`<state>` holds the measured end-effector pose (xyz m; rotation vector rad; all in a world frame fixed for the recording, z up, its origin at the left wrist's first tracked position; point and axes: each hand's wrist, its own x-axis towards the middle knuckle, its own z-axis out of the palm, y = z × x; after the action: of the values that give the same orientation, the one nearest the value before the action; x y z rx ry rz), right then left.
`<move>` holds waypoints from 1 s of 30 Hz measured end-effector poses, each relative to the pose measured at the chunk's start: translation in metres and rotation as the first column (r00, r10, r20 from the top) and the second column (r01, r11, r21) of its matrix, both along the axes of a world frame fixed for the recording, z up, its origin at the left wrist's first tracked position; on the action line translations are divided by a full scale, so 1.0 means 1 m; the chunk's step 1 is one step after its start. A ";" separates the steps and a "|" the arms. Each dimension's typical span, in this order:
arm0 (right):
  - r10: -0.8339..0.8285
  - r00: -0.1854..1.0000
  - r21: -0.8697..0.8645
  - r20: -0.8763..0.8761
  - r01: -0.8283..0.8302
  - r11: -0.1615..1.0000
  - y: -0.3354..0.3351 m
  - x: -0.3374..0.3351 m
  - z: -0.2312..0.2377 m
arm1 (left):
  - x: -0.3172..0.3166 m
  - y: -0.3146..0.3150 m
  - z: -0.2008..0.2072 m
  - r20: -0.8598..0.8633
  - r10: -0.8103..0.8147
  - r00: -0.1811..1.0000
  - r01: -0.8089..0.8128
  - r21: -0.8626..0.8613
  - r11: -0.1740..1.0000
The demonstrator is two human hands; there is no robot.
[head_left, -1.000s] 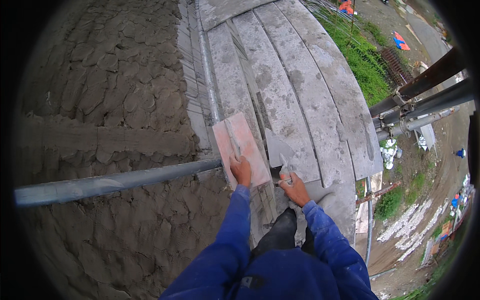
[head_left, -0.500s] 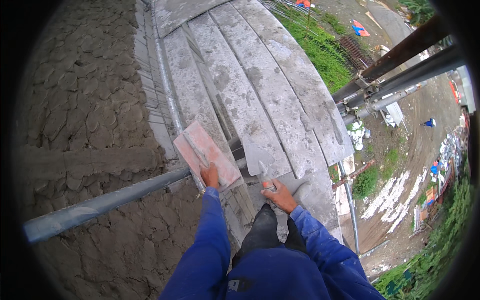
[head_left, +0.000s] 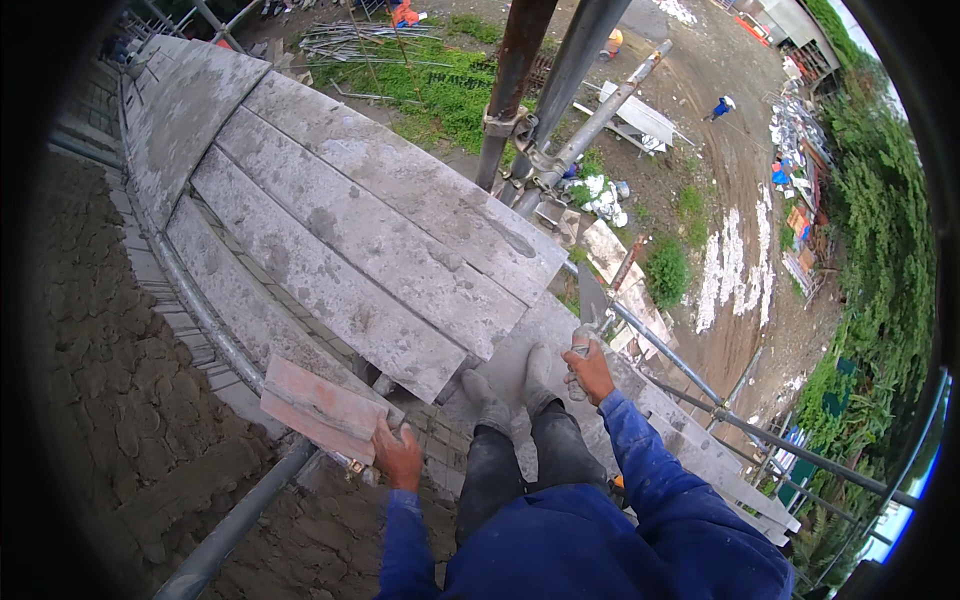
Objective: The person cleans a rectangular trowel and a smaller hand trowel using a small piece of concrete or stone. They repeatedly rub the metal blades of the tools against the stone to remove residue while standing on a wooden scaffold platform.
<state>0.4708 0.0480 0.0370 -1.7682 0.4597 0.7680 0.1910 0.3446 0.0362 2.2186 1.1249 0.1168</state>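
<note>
My left hand (head_left: 399,455) is closed on a worn reddish plastering float (head_left: 318,405), a flat rectangular board with a raised bar along its middle. Board and hand are beside the plank edge, close to the rough wet-looking mortar surface (head_left: 100,340) on the left. In my right hand (head_left: 594,370) is a pointing trowel (head_left: 592,302), gripped by its handle, its grey blade directed away from me. That blade is over the outer edge of the platform, apart from the float. My two boots stand on the grey boards between the hands.
Long mortar-spotted planks (head_left: 350,230) stretch ahead to the left. A steel pipe (head_left: 240,520) crosses the mortar at lower left. Clamped scaffold poles (head_left: 525,140) rise ahead. Beyond the platform's right edge, far below, are dirt ground, grass, debris and a person in blue (head_left: 720,108).
My view has swung to the right, over the ground below. The trowel has moved from above the planks to the outer edge and its blade has lifted. Both tools are still held.
</note>
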 end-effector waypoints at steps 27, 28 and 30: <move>0.106 0.815 0.338 -0.569 0.114 0.934 0.079 0.109 -0.009 | 0.051 -0.060 -0.001 -0.115 0.052 0.992 -0.086 -0.311 0.947; 0.084 0.788 0.355 -0.609 0.177 0.918 0.080 0.098 0.027 | 0.045 -0.063 0.006 -0.139 0.074 0.988 -0.113 -0.297 0.948; 0.099 0.762 0.360 -0.640 0.183 0.915 0.075 0.095 0.033 | 0.048 -0.071 0.011 -0.174 0.081 0.981 -0.133 -0.308 0.942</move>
<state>0.5661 0.1231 0.0697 -1.0572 0.7363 1.3495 0.2393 0.2740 0.0473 1.9043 1.2540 -0.1892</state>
